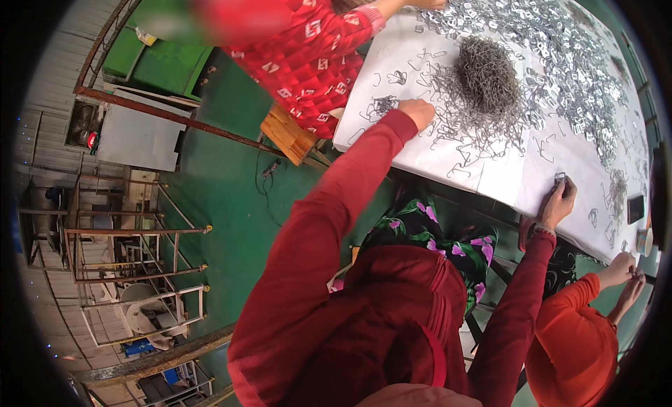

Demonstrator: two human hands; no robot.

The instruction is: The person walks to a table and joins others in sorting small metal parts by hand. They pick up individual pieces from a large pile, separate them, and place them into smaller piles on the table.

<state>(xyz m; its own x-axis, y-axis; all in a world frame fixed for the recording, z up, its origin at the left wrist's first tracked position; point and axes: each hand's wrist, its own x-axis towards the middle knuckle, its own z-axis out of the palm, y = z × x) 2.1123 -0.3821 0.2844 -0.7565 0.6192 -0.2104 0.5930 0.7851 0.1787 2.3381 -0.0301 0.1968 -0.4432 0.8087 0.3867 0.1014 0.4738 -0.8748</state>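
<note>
My left hand [418,114] is over the near left part of the white table, palm down. Its fingers are hidden beneath it. Close beside it lies a small heap of bent wire hooks [382,106]. Towards the right, at the table's near edge, my right hand [558,205] pinches a small metal buckle [560,177] between thumb and fingers. A tall tangled mound of wire hooks [488,74] stands beyond my hands, with loose hooks scattered around it. Many flat silvery buckles [560,92] spread across the far side.
A co-worker in a patterned red top [308,57] sits at the left; another in orange [574,337] works at the right. The white table [500,183] also bears a black phone [635,209] and a roll of tape [645,240]. A wooden stool [289,132] and metal racks [140,232] stand leftward.
</note>
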